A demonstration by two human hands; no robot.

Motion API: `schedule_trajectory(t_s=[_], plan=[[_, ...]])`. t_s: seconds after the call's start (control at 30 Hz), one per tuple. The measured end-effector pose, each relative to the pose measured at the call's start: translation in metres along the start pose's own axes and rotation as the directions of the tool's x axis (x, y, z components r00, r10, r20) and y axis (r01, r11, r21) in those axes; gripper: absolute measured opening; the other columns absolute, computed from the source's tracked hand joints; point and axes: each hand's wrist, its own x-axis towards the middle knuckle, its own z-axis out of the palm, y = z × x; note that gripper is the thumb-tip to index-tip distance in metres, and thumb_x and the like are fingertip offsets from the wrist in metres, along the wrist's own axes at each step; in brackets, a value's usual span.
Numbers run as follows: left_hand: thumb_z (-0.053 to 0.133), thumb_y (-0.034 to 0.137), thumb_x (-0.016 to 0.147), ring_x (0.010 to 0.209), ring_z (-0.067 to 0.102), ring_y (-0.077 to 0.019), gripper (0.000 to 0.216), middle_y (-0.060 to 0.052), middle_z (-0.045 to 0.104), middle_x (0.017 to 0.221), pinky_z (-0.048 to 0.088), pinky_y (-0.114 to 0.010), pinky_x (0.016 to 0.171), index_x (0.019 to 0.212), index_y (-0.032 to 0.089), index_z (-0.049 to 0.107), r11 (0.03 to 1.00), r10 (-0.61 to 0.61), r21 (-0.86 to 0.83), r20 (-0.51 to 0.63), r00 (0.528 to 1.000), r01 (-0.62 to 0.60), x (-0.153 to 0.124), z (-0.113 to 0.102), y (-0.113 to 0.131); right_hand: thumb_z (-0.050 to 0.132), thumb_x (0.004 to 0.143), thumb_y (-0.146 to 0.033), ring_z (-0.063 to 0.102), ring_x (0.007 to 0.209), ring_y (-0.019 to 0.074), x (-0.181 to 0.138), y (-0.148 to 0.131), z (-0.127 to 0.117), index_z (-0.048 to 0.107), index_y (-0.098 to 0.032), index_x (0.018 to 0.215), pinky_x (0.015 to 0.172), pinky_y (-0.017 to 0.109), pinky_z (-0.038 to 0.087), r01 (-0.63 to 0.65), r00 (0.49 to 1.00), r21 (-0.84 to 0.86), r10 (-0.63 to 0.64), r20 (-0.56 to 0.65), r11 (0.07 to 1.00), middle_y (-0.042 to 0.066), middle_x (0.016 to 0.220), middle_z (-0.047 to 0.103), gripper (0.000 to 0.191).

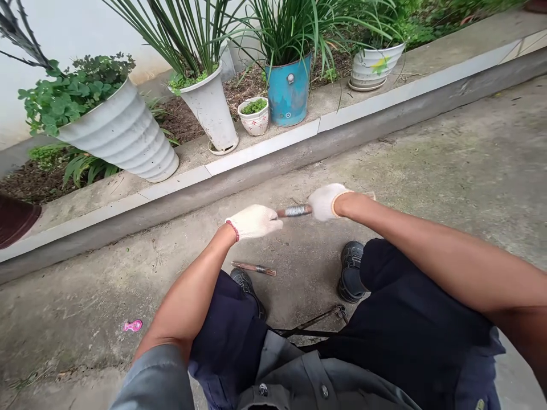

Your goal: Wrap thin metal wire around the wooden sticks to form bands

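My left hand [256, 222], in a white knitted glove, is closed around one end of a brown wooden stick [280, 213]. Silvery wire [298, 210] is wound in a tight band about the stick's middle. At the stick's other end is my right hand [325, 201], also gloved, slightly blurred and closed on it. Pale wood [369, 196] shows beyond the right wrist; whether it belongs to the same stick I cannot tell. On the concrete by my left shoe lies a second wooden stick [253, 268], likewise bound with wire.
A long-handled metal tool [327, 316] lies on the ground between my legs, partly hidden. A small pink object [133, 326] is at the left. Ahead runs a tiled ledge [256, 155] bearing several potted plants, among them a blue bucket [288, 91] and a tilted white pot [128, 134].
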Motion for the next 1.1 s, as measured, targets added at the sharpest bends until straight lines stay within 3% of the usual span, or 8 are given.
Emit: schedule_trajectory(t_s=[0.1,0.23,0.4,0.57,0.7,0.87,1.0,1.1], plan=[[0.039,0.054,0.095,0.057,0.044,-0.0153,0.049,-0.003,0.061,0.067,0.03,-0.031,0.057,0.073,0.019,0.066,0.999,0.035,-0.036,0.029,0.999,-0.034,-0.001,0.003,0.003,0.063,0.08,-0.05,0.062,0.069,0.0244,0.002,0.013,-0.014,0.072,-0.016,0.091,0.063,0.035,0.042,0.014,0.991,0.133,0.004,-0.131,0.991,0.013,0.078,0.067,0.037],[0.043,0.052,0.093,0.058,0.048,-0.0162,0.046,-0.004,0.063,0.069,0.033,-0.031,0.058,0.075,0.019,0.068,0.997,-0.033,-0.06,0.12,0.992,0.04,0.0,0.005,-0.014,0.058,0.084,-0.061,0.055,0.061,0.0175,-0.018,0.021,-0.026,0.067,-0.018,0.086,0.059,0.03,0.037,0.165,0.97,0.313,-0.098,-0.22,0.935,0.007,0.07,0.064,0.045],[0.051,0.044,0.092,0.069,0.056,-0.0174,0.033,-0.006,0.072,0.083,0.04,-0.027,0.065,0.09,0.019,0.073,0.994,-0.045,-0.092,0.116,0.992,0.056,0.003,0.007,-0.043,0.063,0.083,-0.052,0.054,0.057,0.0142,-0.049,0.01,-0.025,0.062,-0.018,0.076,0.056,0.027,0.036,0.361,0.922,0.449,-0.385,-0.041,0.817,0.004,0.068,0.067,0.035],[0.041,0.049,0.097,0.068,0.057,-0.0171,0.046,-0.009,0.073,0.086,0.035,-0.027,0.062,0.088,0.017,0.073,0.994,-0.103,0.043,0.078,0.992,0.1,0.01,0.007,-0.048,0.071,0.073,-0.043,0.059,0.058,0.0152,-0.041,-0.003,-0.001,0.063,-0.019,0.077,0.055,0.026,0.04,0.332,0.828,0.484,-0.495,0.261,0.81,0.001,0.065,0.065,0.026],[0.037,0.055,0.098,0.064,0.054,-0.0176,0.054,-0.011,0.071,0.081,0.032,-0.03,0.059,0.084,0.017,0.071,0.992,-0.092,0.087,-0.007,0.996,0.092,0.01,0.004,-0.038,0.071,0.067,-0.043,0.06,0.058,0.0168,-0.02,-0.011,0.019,0.067,-0.019,0.077,0.056,0.028,0.043,0.3,0.843,0.274,-0.388,0.371,0.914,0.0,0.061,0.06,0.026],[0.038,0.055,0.096,0.056,0.044,-0.0158,0.054,-0.006,0.061,0.064,0.026,-0.032,0.055,0.07,0.017,0.066,0.994,-0.098,0.047,-0.067,0.993,0.101,0.004,-0.002,-0.018,0.074,0.062,-0.03,0.063,0.067,0.0248,0.002,-0.014,0.016,0.068,-0.018,0.072,0.063,0.037,0.046,0.158,0.975,-0.032,-0.151,0.163,0.987,0.007,0.064,0.061,0.017],[0.043,0.06,0.093,0.055,0.04,-0.0143,0.053,-0.001,0.051,0.059,0.026,-0.03,0.053,0.067,0.019,0.064,0.99,-0.091,-0.109,-0.026,0.996,0.087,-0.003,-0.007,-0.007,0.071,0.072,-0.033,0.062,0.068,0.0262,0.009,0.0,-0.005,0.068,-0.017,0.082,0.064,0.039,0.045,-0.049,0.998,0.091,0.053,-0.04,0.995,0.012,0.072,0.065,0.02],[0.048,0.06,0.09,0.058,0.043,-0.0144,0.05,0.0,0.056,0.062,0.031,-0.029,0.055,0.069,0.019,0.067,0.979,-0.047,-0.199,0.002,0.999,0.046,-0.007,-0.008,-0.011,0.063,0.084,-0.049,0.058,0.064,0.0213,-0.004,0.012,-0.025,0.066,-0.017,0.089,0.062,0.035,0.043,0.019,0.989,0.322,0.028,-0.144,0.947,0.012,0.074,0.067,0.033]])
